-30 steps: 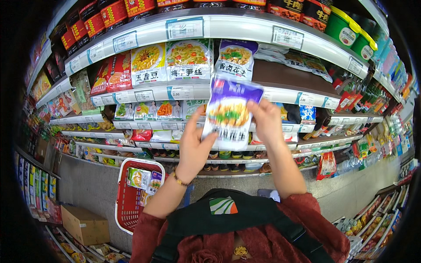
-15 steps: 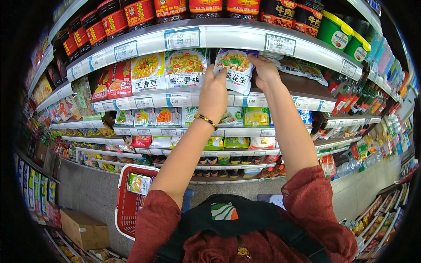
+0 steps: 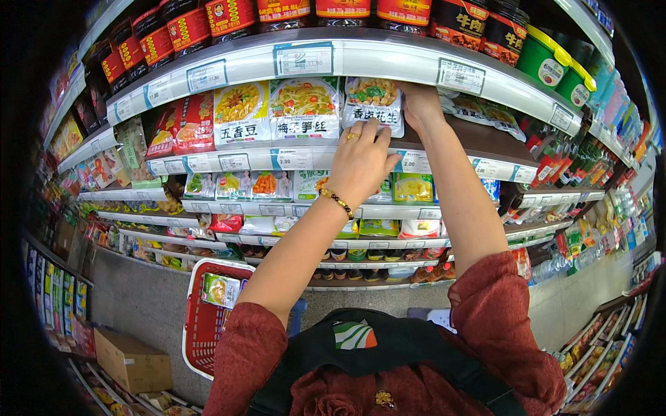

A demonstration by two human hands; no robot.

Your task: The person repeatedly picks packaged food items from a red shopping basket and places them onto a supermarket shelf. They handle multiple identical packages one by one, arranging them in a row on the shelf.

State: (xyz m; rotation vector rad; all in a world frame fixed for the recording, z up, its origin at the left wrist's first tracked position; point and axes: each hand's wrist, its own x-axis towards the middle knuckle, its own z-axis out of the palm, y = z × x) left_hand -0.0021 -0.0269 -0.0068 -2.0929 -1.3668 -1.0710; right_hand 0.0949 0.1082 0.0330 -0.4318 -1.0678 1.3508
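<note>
A white pouch of peanuts [image 3: 374, 97] stands upright at the front of the snack shelf, beside a noodle-like shredded vegetable pouch [image 3: 304, 104] and a yellow-edged bean pouch [image 3: 241, 111]. My left hand [image 3: 362, 163] lies against its lower edge and the shelf front, fingers stretched out and loosely spread. My right hand [image 3: 420, 107] reaches in at the pouch's right side, its fingers hidden behind the pouch and under the shelf above. Other flat pouches [image 3: 485, 111] lie on the shelf to the right of my right hand.
Above runs a shelf edge with price tags [image 3: 374, 59], carrying red-labelled jars [image 3: 229, 17] and green tubs [image 3: 544, 59]. Lower shelves hold more pouches [image 3: 413, 187]. A red shopping basket [image 3: 201, 333] with packets is at lower left, near a cardboard box [image 3: 132, 360].
The peanut pouch has moved back into the row and stands straighter. My left hand has let go of its side and opened lower down; my right hand has gone deeper in.
</note>
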